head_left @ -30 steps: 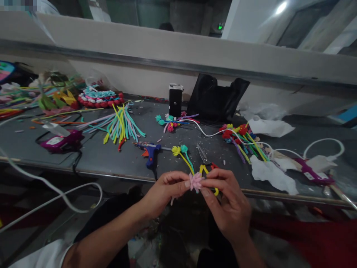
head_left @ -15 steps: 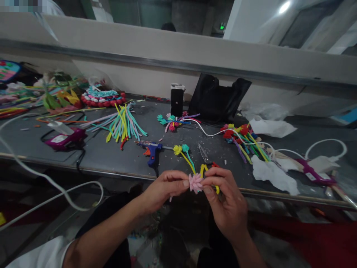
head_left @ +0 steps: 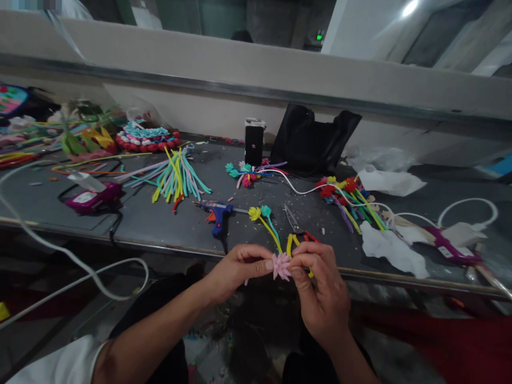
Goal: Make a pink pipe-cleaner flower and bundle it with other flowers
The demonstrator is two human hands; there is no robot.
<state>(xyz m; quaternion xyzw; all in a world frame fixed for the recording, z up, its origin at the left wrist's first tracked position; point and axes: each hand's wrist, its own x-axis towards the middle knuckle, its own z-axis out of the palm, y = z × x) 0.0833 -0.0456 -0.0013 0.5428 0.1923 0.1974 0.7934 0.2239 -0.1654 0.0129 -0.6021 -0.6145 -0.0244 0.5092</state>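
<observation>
A pink pipe-cleaner flower (head_left: 281, 266) is held between my two hands, just over the table's front edge. My left hand (head_left: 236, 271) pinches it from the left, thumb on top. From the right, my right hand (head_left: 322, 285) grips its petals between thumb and fingertips. A short piece of pink stem shows below my left fingers. Behind the flower lie a yellow flower (head_left: 254, 214) and a teal flower (head_left: 266, 212) with their stems toward me. Yellow-handled scissors (head_left: 293, 242) lie partly hidden behind my right hand.
A blue glue gun (head_left: 218, 216) lies left of the flowers, near loose pipe cleaners (head_left: 180, 176). A phone (head_left: 254, 144) stands by a black bag (head_left: 314, 138). Finished flowers (head_left: 340, 188), white paper (head_left: 394, 250) and a purple power strip (head_left: 450, 248) lie rightward. Another purple device (head_left: 94, 198) sits left.
The pink flower has turned slightly in my fingers, its petals now facing up more and looking more spread. My right hand has shifted a little left; both hands keep their hold.
</observation>
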